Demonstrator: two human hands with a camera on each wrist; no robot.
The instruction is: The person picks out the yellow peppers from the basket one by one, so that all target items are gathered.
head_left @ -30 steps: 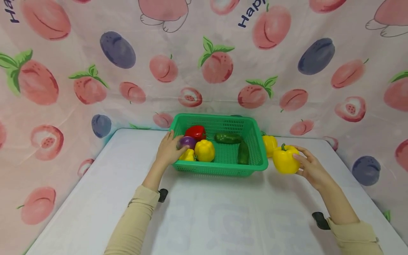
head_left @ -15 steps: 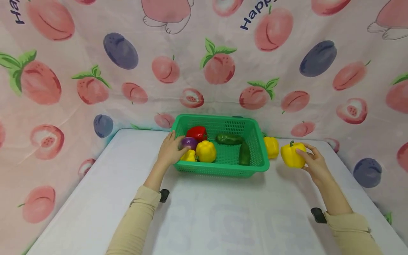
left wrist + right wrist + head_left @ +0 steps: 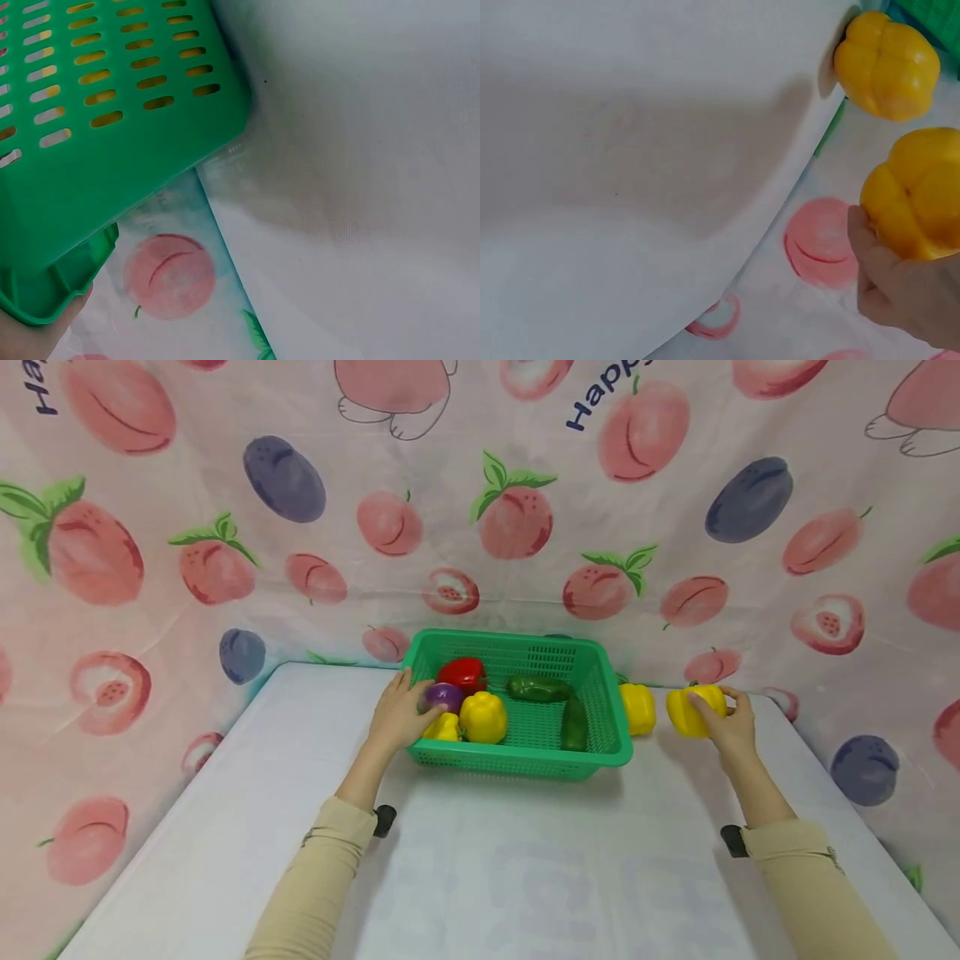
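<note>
In the head view my right hand [image 3: 738, 727] holds a yellow bell pepper [image 3: 696, 712] on the right, thumb on its near side. A second yellow bell pepper [image 3: 639, 710] sits between it and the green plastic basket [image 3: 517, 757]. My left hand [image 3: 396, 714] grips the basket's left rim, its thumb reaching inside. In the left wrist view, part of that hand [image 3: 30, 337] shows at the rim. Beside the thumb lie a shiny purple vegetable [image 3: 444, 695] and a yellow pepper [image 3: 444, 727]. The right wrist view shows the held pepper [image 3: 919, 191] against the fingers.
Inside the basket are also a red bell pepper [image 3: 462, 674], another yellow bell pepper [image 3: 483, 718] and two long dark green vegetables, one lying crosswise [image 3: 538, 687] and one lengthwise [image 3: 574, 727]. Behind the white table [image 3: 525, 860] hangs a fruit-print cloth [image 3: 465, 468].
My right hand has carried the yellow bell pepper to the right and back, away from the basket, and has turned it. The left hand stays on the basket rim.
</note>
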